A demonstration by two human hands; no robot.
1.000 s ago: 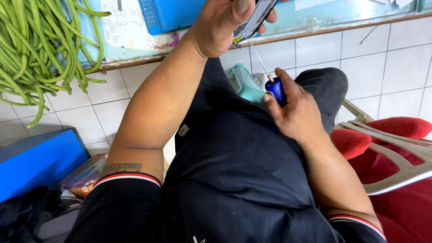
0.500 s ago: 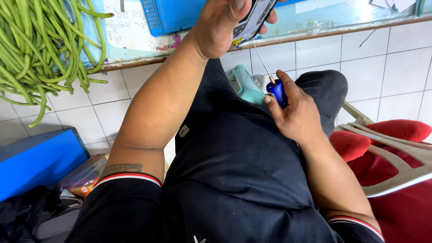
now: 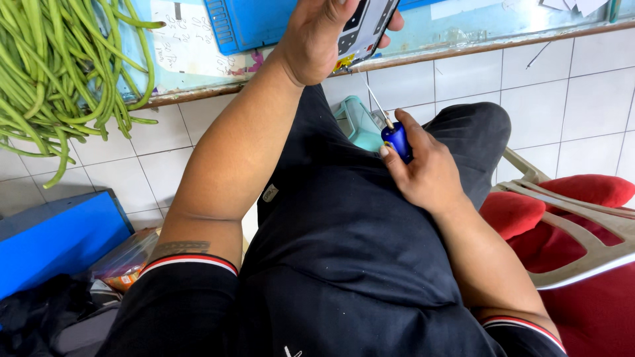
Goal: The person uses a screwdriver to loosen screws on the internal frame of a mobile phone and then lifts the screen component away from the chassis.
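Observation:
My left hand [image 3: 324, 36] is raised at the top of the view, gripping a flat grey device with dark buttons [image 3: 367, 26] by its edge. My right hand [image 3: 426, 168] rests on my lap and holds a small screwdriver with a blue handle [image 3: 395, 137], its thin metal shaft pointing up and left. A pale green plastic object [image 3: 357, 122] lies on my lap just left of the screwdriver. I sit in dark clothes with my legs under a counter.
A pile of long green beans [image 3: 59, 73] hangs over the counter edge [image 3: 463, 49] at upper left. A blue tray [image 3: 248, 23] lies on the counter. A blue box [image 3: 56, 238] stands on the floor at left. A chair with red cushions [image 3: 582, 225] is at right.
My left hand has lifted the grey device slightly higher and more into the frame's top edge. My right hand with the screwdriver has stayed almost in place on my lap.

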